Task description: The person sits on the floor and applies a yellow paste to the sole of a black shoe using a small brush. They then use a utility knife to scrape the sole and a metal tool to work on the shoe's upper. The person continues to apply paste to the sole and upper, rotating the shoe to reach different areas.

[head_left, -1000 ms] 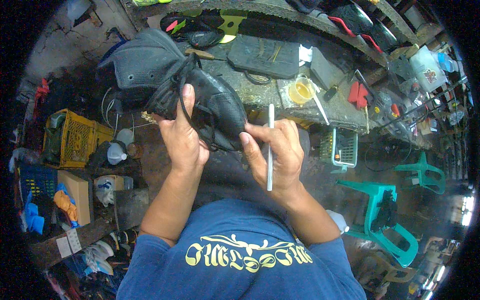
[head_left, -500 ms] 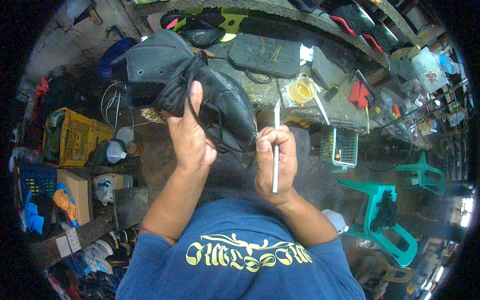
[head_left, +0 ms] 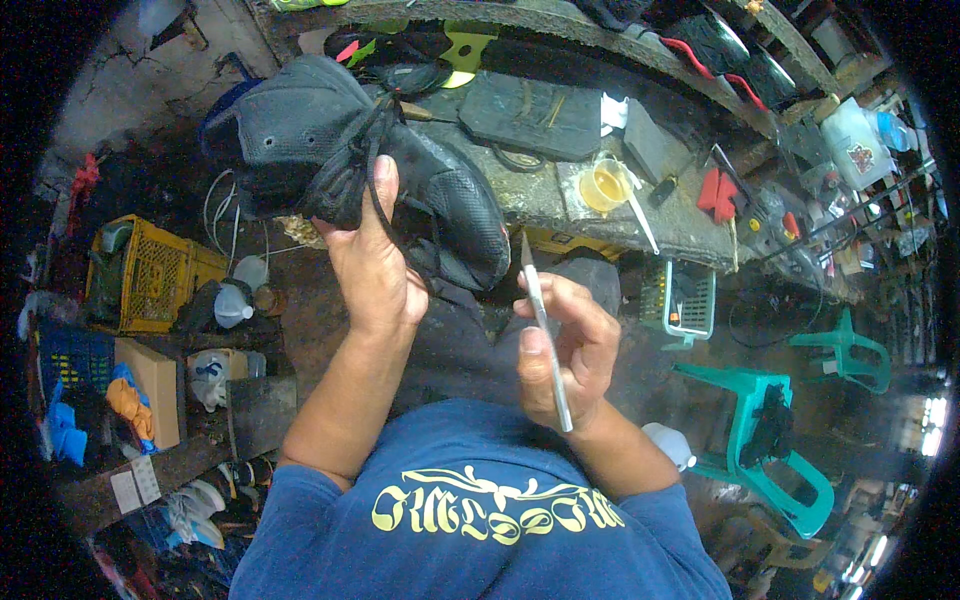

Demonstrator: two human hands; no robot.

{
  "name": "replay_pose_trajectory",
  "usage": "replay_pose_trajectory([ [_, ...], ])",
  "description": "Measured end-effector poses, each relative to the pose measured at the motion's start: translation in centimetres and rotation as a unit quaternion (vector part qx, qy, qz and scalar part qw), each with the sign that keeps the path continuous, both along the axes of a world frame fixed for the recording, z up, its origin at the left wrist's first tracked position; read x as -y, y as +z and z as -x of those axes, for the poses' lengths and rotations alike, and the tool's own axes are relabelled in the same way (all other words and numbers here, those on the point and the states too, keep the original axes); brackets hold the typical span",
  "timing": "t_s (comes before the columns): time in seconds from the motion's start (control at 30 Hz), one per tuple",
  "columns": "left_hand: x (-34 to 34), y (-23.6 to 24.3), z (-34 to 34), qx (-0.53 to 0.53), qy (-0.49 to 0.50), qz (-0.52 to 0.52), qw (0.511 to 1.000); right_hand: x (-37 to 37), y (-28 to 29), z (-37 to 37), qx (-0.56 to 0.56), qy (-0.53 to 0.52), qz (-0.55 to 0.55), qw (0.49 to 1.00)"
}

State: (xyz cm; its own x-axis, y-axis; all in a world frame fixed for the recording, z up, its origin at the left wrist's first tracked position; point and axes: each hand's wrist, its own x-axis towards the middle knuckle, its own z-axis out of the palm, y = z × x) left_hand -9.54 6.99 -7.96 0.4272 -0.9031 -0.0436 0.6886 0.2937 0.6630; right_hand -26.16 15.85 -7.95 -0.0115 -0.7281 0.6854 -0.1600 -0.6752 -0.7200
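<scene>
A black high-top shoe [head_left: 462, 195] with dark laces is held up over my lap, its toe toward the right. My left hand [head_left: 372, 265] grips it at the middle, thumb over the lace area; the other fingers are hidden beneath the shoe. In my right hand [head_left: 580, 345] is a slim silver craft knife [head_left: 561, 402], held between thumb and fingers. The knife's pointed blade is directed away from me, a small gap to the right of the shoe's toe.
Beyond the shoe, a workbench holds a dark slab [head_left: 530, 115], a cup of yellowish liquid [head_left: 605, 185] with a white stick beside it, and red-handled tools [head_left: 716, 195]. A yellow crate [head_left: 160, 275] stands left. At right are a pale green basket [head_left: 680, 300] and a green stool [head_left: 745, 385].
My right hand has drawn back from the toe, its fingers loosening around the knife. The knife has come nearer me and now leans left. The shoe has shifted slightly left.
</scene>
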Motion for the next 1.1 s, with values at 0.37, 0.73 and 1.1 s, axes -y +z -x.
replay_pose_trajectory([
  [0.37,-0.1,0.3,0.0,0.006,0.005,0.008,1.0,0.9,-2.1,-0.2,-0.027,0.026,0.086,0.996],
  [0.73,-0.2,0.2,0.2,0.014,0.008,0.002,1.0,0.7,-2.3,-0.2,-0.036,0.016,0.09,0.995],
  [1.1,-0.4,-0.1,0.0,0.008,-0.001,-0.003,1.0,0.7,-2.0,-0.1,-0.068,-0.001,0.097,0.993],
])
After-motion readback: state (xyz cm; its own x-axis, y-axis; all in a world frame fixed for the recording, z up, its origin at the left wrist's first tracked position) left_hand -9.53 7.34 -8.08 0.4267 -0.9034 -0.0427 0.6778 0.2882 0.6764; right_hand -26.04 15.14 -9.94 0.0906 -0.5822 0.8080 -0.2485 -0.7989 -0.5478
